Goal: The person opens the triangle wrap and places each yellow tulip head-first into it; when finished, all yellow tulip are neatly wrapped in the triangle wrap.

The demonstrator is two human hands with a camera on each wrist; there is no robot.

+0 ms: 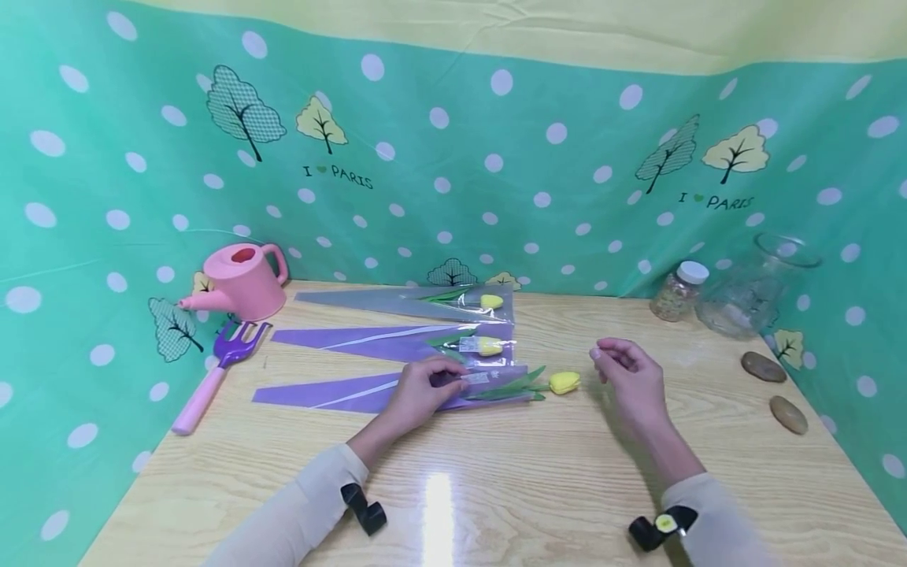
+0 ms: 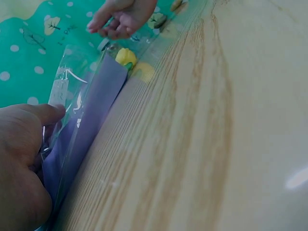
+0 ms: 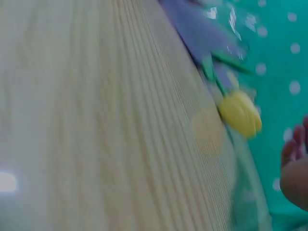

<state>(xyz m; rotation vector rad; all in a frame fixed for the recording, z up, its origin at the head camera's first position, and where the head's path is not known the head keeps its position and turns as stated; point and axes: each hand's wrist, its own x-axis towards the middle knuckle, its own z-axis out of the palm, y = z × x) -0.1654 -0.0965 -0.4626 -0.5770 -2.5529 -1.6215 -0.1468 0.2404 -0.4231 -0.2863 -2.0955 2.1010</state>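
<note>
My left hand (image 1: 416, 394) pinches the clear film of the nearest purple flower sleeve (image 1: 319, 396), thumb and fingers beside its small white label. In the left wrist view that thumb lies over the film just below the label (image 2: 59, 91). A yellow tulip (image 1: 564, 383) pokes head first out of the sleeve's wide right end, its green leaves (image 1: 520, 383) partly outside. To the right of the bloom, my right hand (image 1: 634, 386) hovers with fingers loosely curled and nothing in them. The right wrist view has the tulip (image 3: 240, 113) apart from those fingers.
Two more sleeved yellow tulips lie behind, in a purple sleeve (image 1: 347, 337) and a grey one (image 1: 354, 298). A pink watering can (image 1: 248, 287) and toy fork (image 1: 205, 398) are left. A lidded jar (image 1: 678, 291), glass vase (image 1: 744, 299) and two stones (image 1: 764, 367) are right.
</note>
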